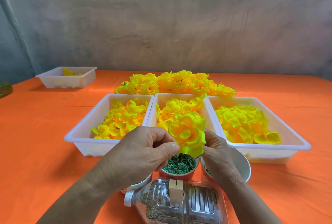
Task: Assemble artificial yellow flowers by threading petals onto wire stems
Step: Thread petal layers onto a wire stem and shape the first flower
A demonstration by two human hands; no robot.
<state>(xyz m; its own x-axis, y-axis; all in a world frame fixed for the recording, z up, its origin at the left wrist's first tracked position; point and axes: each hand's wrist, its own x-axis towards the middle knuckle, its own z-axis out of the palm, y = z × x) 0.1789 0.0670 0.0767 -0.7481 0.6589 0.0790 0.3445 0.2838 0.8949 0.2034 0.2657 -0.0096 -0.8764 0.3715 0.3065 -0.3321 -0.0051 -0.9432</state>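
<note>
A layered yellow flower head (188,132) is held between both hands just above a thin upright wire stem (177,169). The wire stands in a small wooden block (175,190) fixed to a plastic bottle (179,204) lying on its side and filled with sand. My left hand (142,150) pinches the flower's lower left edge with thumb and fingers curled. My right hand (217,150) grips its right side from behind, fingers mostly hidden by the petals. Three white trays hold loose yellow petals: left (86,121), middle (159,97), right (287,130).
Finished yellow flowers (176,82) are piled behind the trays. A cup of green rings (181,165) stands under the flower, with two more cups (140,184) (242,166) beside it. A fourth tray (53,78) sits far left on the orange tablecloth (36,133).
</note>
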